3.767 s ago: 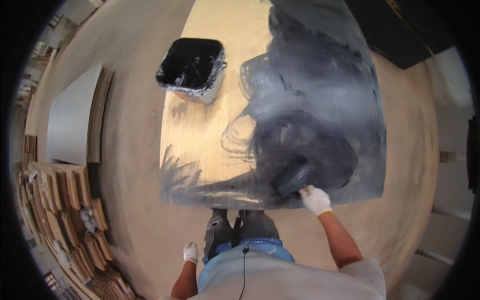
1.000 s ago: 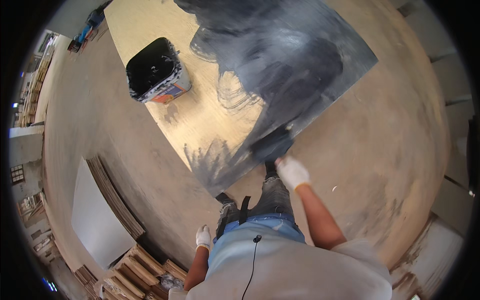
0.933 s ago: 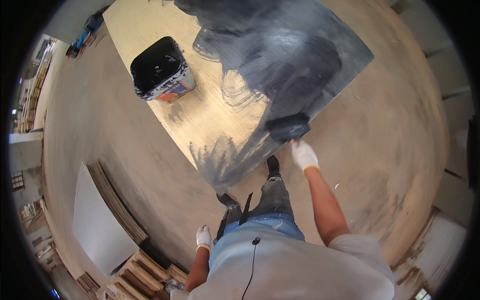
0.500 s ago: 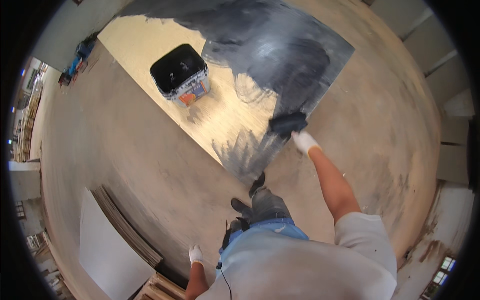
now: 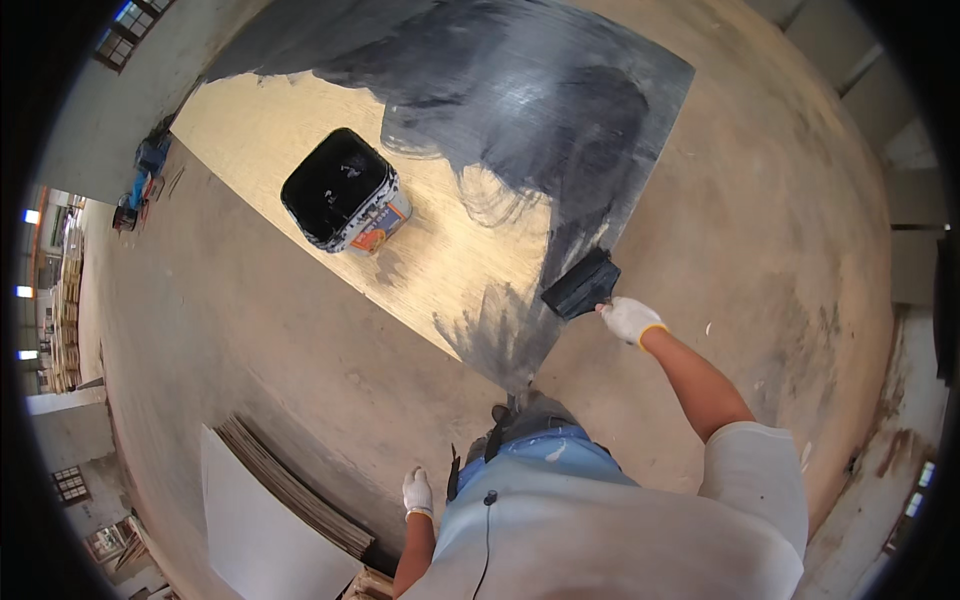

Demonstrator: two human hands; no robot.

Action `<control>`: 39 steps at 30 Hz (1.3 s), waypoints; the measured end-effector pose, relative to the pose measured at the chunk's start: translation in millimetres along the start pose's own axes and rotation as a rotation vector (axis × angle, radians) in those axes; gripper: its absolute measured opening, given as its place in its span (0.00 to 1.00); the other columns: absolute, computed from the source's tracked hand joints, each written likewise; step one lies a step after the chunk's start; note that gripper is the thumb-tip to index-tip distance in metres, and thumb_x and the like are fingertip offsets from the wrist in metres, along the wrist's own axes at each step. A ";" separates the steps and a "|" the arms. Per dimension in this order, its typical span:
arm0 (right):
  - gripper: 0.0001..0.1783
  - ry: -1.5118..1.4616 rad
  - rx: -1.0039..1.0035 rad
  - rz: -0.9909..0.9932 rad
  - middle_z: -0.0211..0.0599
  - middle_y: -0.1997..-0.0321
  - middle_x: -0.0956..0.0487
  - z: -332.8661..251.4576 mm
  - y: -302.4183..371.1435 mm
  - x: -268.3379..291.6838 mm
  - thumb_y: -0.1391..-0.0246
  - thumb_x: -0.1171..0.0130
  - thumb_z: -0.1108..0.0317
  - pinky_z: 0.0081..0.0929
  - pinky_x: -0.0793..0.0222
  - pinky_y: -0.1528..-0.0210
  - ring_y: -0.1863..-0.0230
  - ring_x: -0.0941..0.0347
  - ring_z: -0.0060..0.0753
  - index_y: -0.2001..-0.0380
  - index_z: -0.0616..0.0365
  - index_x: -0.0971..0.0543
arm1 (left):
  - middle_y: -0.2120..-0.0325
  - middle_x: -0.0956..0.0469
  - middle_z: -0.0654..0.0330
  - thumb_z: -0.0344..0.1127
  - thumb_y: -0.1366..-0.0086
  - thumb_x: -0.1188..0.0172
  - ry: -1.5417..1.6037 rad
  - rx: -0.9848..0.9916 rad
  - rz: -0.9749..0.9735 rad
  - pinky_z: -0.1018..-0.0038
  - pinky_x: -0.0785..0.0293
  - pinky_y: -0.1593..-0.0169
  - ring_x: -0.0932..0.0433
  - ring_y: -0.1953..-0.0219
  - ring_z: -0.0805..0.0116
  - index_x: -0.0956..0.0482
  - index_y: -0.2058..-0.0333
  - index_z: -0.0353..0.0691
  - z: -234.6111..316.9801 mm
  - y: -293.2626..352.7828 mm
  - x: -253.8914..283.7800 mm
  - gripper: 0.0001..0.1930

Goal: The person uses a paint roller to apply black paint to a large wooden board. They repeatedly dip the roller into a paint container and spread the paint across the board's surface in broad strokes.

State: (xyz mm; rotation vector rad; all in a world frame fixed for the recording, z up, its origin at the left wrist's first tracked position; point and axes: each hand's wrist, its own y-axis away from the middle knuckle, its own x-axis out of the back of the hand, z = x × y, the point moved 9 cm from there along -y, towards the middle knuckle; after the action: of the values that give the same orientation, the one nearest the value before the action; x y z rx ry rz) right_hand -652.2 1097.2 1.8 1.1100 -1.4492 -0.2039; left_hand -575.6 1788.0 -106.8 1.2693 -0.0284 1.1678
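My right hand (image 5: 631, 320), in a white knit glove with a yellow cuff, is closed round the handle of a wide paintbrush (image 5: 581, 284). The brush head is coated black and lies over the right edge of a pale wooden board (image 5: 440, 270). Dark paint (image 5: 530, 95) covers the board's far and right parts, with thinner streaks at its near corner. Left of the brush, on the bare wood, stands a square bucket (image 5: 375, 226) with black paint inside and smears on its rim. My left hand (image 5: 418, 492), gloved too, hangs at my side with nothing in it, fingers loosely extended.
At the lower left a stack of thin sheets (image 5: 290, 480) with a pale top lies near my left arm. Blue tools and cords (image 5: 140, 190) rest by the far left wall. Large grey panels (image 5: 915, 225) stand along the right side. My feet are at the board's near corner.
The paintbrush has turned from nearly level to a slant rising to the right, staying near the board's right edge. The whole view has shifted a little. My left hand still hangs at my side.
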 end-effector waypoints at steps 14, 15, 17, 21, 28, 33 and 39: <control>0.35 0.006 -0.074 -0.011 0.62 0.52 0.16 -7.9 -32.0 70.4 0.32 0.54 0.40 0.51 0.27 0.43 0.46 0.20 0.63 0.56 0.65 0.16 | 0.46 0.18 0.43 0.43 0.31 0.46 -0.154 -0.171 -0.092 0.63 0.29 0.36 0.21 0.41 0.50 0.19 0.44 0.33 112.9 -85.7 25.0 0.24; 0.36 -0.092 -0.194 -0.026 0.62 0.52 0.16 -5.0 -39.1 87.1 0.32 0.54 0.40 0.52 0.27 0.44 0.47 0.20 0.62 0.58 0.67 0.15 | 0.46 0.18 0.43 0.43 0.31 0.46 -0.169 -0.177 -0.096 0.63 0.29 0.36 0.21 0.41 0.50 0.19 0.43 0.33 131.8 -92.3 23.6 0.24; 0.35 -0.215 -0.295 -0.097 0.61 0.51 0.16 -6.6 -33.6 72.1 0.31 0.54 0.41 0.50 0.27 0.43 0.46 0.20 0.62 0.56 0.67 0.16 | 0.49 0.18 0.46 0.42 0.30 0.45 -0.150 -0.164 -0.101 0.65 0.28 0.39 0.21 0.44 0.54 0.19 0.43 0.33 139.2 -113.3 41.5 0.23; 0.33 0.105 -0.116 -0.090 0.59 0.49 0.17 -38.0 7.4 27.4 0.32 0.54 0.41 0.49 0.28 0.40 0.43 0.21 0.60 0.51 0.61 0.15 | 0.48 0.18 0.47 0.42 0.29 0.45 -0.072 -0.299 -0.152 0.65 0.28 0.39 0.21 0.44 0.55 0.20 0.42 0.33 189.5 -187.5 49.3 0.23; 0.36 -0.052 -0.240 0.035 0.52 0.68 0.16 -10.2 -23.4 90.3 0.32 0.52 0.36 0.46 0.25 0.62 0.70 0.18 0.48 0.58 0.64 0.17 | 0.43 0.19 0.49 0.41 0.27 0.46 -0.003 -0.442 -0.263 0.65 0.29 0.36 0.22 0.40 0.57 0.22 0.40 0.34 298.3 -204.6 50.3 0.23; 0.36 0.136 -0.120 -0.029 0.57 0.61 0.15 -48.8 -7.6 67.6 0.32 0.51 0.38 0.47 0.26 0.51 0.59 0.16 0.52 0.55 0.66 0.17 | 0.44 0.19 0.47 0.40 0.28 0.46 -0.088 -0.351 -0.096 0.64 0.28 0.37 0.21 0.41 0.55 0.21 0.40 0.34 241.3 -203.5 105.5 0.23; 0.37 -0.070 -0.206 0.016 0.55 0.64 0.17 10.8 -48.8 97.4 0.32 0.53 0.35 0.47 0.25 0.58 0.66 0.18 0.47 0.51 0.62 0.18 | 0.46 0.19 0.39 0.44 0.32 0.45 -0.378 -0.147 -0.052 0.60 0.27 0.38 0.21 0.41 0.45 0.20 0.43 0.32 96.9 -156.3 110.0 0.26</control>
State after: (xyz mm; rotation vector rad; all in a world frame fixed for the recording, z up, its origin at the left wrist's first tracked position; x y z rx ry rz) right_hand -618.0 997.5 31.2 0.9314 -1.4627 -0.3756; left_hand -363.0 1812.3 -117.1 1.3345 -0.3517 0.8521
